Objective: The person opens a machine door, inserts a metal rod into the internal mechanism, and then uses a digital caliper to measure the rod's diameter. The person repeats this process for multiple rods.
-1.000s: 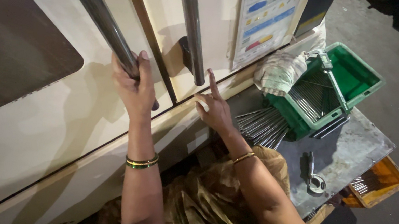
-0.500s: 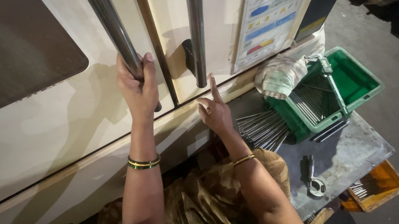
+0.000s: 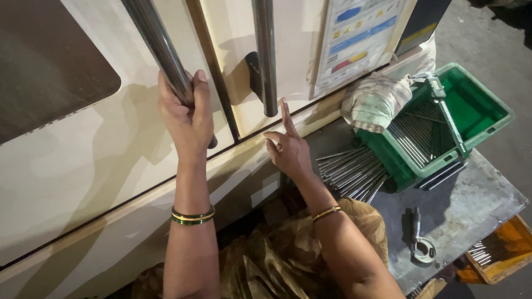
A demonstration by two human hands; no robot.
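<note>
L hand (image 3: 187, 113) wrapped round long steel door handle (image 3: 149, 24) upper left, R hand (image 3: 288, 147) loose, forefinger up at 2nd handle (image 3: 263, 39) centre; green bin (image 3: 443, 128) w/ rods, cloth (image 3: 375, 102) at right.

The lower end of the long metal handle (image 3: 146, 17) is covered by the left hand (image 3: 187, 115); its top is cut off by the upper edge. The short handle (image 3: 263, 39) is also cut off above. The orange tray (image 3: 506, 250) is partly hidden beneath the metal table (image 3: 471, 204). The small print on the label (image 3: 360, 32) cannot be made out.
</note>
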